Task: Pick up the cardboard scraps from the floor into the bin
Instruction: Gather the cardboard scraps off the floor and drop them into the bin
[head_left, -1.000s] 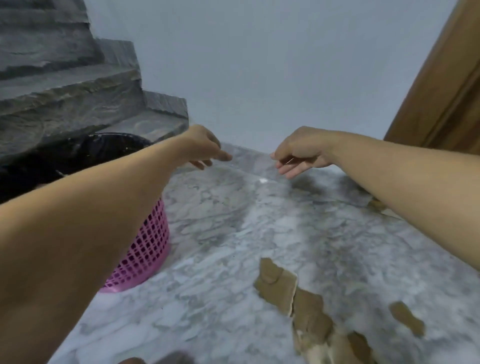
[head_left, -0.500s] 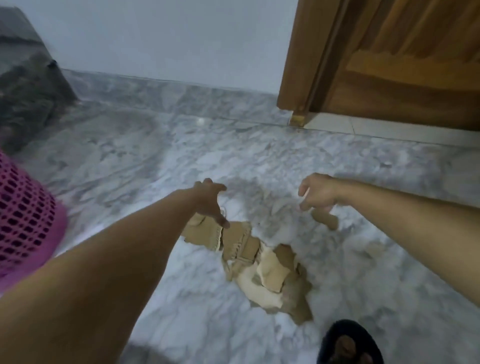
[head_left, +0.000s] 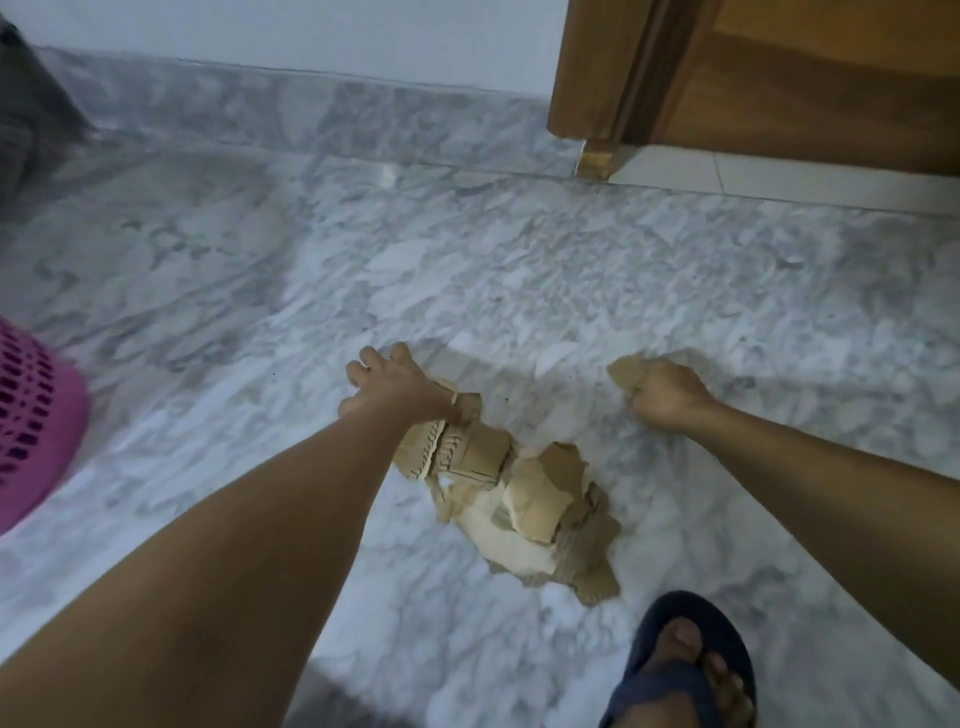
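On the marble floor (head_left: 519, 270), I see the pink bin (head_left: 31, 431) far left, scraps (head_left: 524, 493) piled centre. My left hand (head_left: 387, 387) reaches over the pile, fingers loosely spread, empty; my right hand (head_left: 665, 397) fists around one scrap (head_left: 626, 373).

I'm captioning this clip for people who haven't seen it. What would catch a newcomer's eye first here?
Most striking is the pile of torn cardboard scraps on the marble floor, at centre. The left hand reaches over the pile's far end, while the right hand grips a small scrap to the pile's right. A pink bin sits at the left edge, a blue sandal at the bottom.
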